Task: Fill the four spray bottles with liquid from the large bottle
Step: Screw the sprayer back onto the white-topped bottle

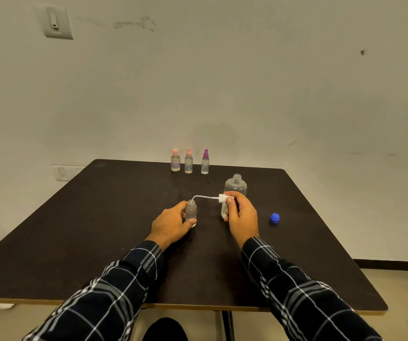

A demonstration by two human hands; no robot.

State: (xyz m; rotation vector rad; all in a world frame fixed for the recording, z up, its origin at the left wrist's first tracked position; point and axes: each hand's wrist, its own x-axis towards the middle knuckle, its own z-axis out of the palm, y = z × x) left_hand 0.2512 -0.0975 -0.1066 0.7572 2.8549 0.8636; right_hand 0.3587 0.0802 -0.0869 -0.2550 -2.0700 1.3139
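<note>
While the left hand (171,226) wraps its fingers around the small open bottle (191,210) at frame center, the right hand (242,217) pinches the white sprayer head (223,198), its tube tip entering the neck.

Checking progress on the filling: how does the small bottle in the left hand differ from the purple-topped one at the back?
The held bottle has no top, and a spray head's tube enters its neck; the purple-topped bottle is closed. The left hand steadies the held one mid-table; the purple-topped one stands untouched at the far edge. Both are small, clear and upright.
</note>
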